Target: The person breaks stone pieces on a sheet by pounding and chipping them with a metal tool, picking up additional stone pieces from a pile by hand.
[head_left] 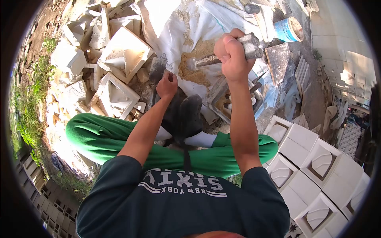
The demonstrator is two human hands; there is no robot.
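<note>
My right hand [234, 55] is raised and wrapped round a cement-crusted tool [251, 45]. Its lumpy grey head sticks out to the right of the fist, and a rough bar shows to the left; its exact kind is unclear. Below that forearm lies a grey square mould frame [217, 97] with small white round bits inside. My left hand [167, 85] is low, fingers curled together, beside a flat dark grey piece [158, 69]. Whatever those fingers grip is hidden. Brown sand [191, 73] lies on white plastic sheeting [174, 39] between the hands.
Broken white cast blocks [123, 53] are heaped at left. White patterned blocks [297, 142] stand in rows at lower right. A blue-labelled bucket [288, 29] lies tipped at upper right, near a worn board [278, 61]. Dark shoes [190, 115] are just in front of me.
</note>
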